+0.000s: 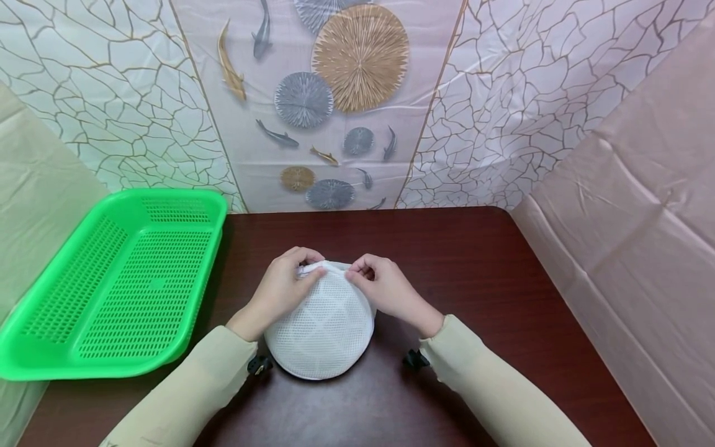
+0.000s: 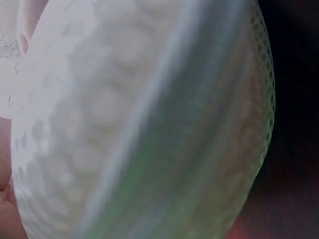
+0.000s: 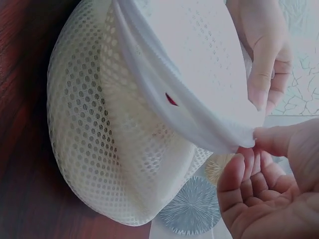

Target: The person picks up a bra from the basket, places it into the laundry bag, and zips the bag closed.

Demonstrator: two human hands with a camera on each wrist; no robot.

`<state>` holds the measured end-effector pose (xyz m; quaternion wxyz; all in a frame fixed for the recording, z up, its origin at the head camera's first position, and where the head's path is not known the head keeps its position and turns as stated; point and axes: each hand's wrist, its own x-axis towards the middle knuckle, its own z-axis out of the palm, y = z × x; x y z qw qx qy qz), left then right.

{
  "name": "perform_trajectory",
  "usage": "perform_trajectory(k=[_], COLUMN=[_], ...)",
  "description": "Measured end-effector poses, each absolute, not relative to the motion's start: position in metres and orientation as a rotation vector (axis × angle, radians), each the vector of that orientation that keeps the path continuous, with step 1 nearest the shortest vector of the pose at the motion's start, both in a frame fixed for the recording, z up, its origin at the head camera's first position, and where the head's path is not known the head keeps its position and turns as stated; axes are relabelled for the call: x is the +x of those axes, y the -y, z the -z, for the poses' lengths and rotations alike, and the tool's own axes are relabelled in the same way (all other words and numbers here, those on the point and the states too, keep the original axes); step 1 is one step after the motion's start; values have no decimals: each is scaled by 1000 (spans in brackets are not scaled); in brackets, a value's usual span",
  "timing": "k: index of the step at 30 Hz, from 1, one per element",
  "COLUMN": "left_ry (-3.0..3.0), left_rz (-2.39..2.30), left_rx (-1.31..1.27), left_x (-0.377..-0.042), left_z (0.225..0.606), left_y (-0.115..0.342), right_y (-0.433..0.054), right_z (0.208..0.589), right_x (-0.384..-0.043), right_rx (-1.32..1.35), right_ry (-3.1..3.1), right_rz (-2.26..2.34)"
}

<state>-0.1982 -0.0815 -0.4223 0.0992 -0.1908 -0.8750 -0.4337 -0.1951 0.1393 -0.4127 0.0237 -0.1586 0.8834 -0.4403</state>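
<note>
- The work in hand concerns a round, white, open-weave mesh bag (image 1: 321,335), lying on the dark reddish-brown wooden bench (image 1: 447,261) to the right of the bright green, perforated plastic basket (image 1: 95,366), which serves here as the landmark.
- The person's left hand (image 1: 285,282), on the bag's side nearer the basket, is clamped on the rim, thumb in front and fingers behind.
- The person's right hand (image 1: 385,288), on the side farther from the basket, pinches the same rim between thumb and finger; its other fingers curl in.
- Done, judging by how things lie: the bag is out on the bench, outside the basket, with both hands on it, and its far rim is gathered up in the fingers.
- The smooth white fabric band (image 3: 192,124) along the rim shows in the right wrist view, with a small dark red mark (image 3: 171,99) on it; the mesh beside it bulges loosely.
- Left, as a judgement: the handling of the rim looks unfinished, since neither hand has let go and the bag is not laid flat.
- Whether the rim is fastened or parted, and whether anything is inside, cannot be told; the left wrist view is too blurred to settle it.
</note>
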Motion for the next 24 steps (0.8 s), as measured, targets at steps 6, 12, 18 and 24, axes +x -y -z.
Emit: perform_trajectory(k=[6,12,18,24], left_ry=[2627,2689,2652,2634], left_rz=[1220,1023,1001,1030], left_rx=[-659,-784,-744,-724], left_x=[-198,-193,-192,-192], left_z=[419,416,418,419], left_y=[77,75,75,77], right_y=[-139,-140,-139,-140], right_z=[411,414,413,410], right_x=[-194,-194,-195,-194], right_rx=[-546,-652,-706,-690], right_ry=[-2744,-2782,-2806,-2788], right_rz=[1339,1226,1167,1195])
